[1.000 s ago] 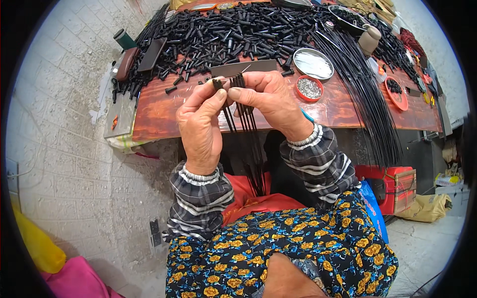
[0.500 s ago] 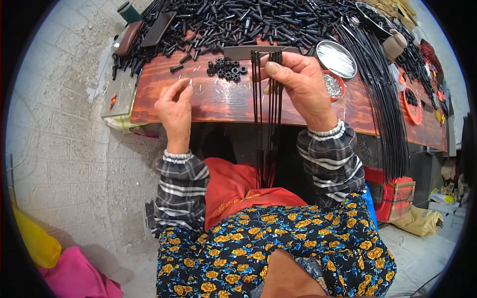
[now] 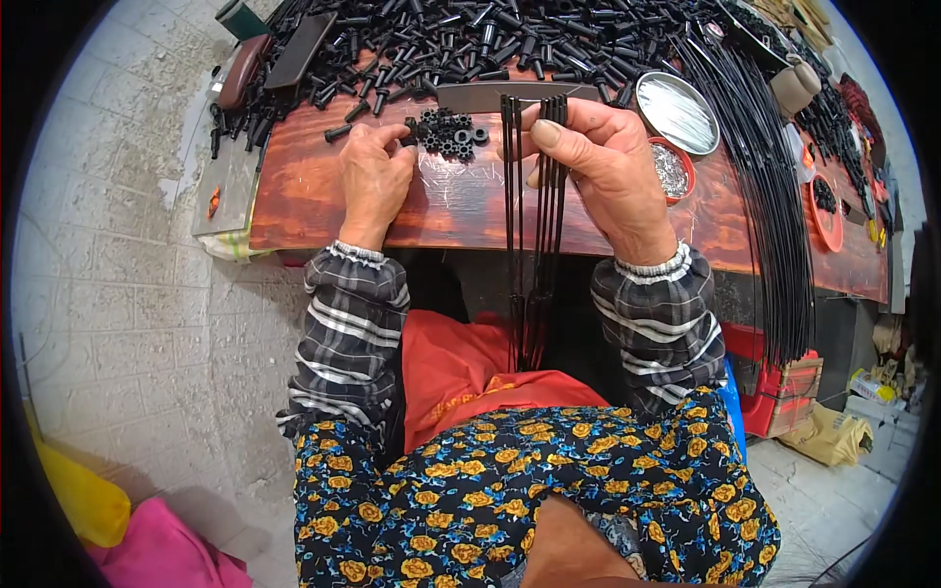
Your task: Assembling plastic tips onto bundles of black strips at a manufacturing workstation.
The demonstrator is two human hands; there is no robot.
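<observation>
My right hand [image 3: 613,162] is closed on a bunch of thin black umbrella ribs [image 3: 549,211] at their top ends. The ribs hang down past the table edge in separated strands, and a thin wire seems to link their tops. My left hand [image 3: 377,181] reaches to a small pile of black plastic rings [image 3: 454,135] on the table. Its thumb and forefinger close about a small black ring [image 3: 411,131] at the pile's left edge; the fingertips partly hide it.
Many black tubular parts [image 3: 461,44] heap along the table's far side. Right of my right hand stand a round tray of thin pale pieces [image 3: 676,113] and a red-rimmed bowl of small metal bits [image 3: 669,171]. Long black ribs [image 3: 774,225] drape over the reddish table's [image 3: 304,201] front edge.
My left hand has moved right to the ring pile, and its fingers have closed about a ring. My right hand stays nearly in place with the ribs.
</observation>
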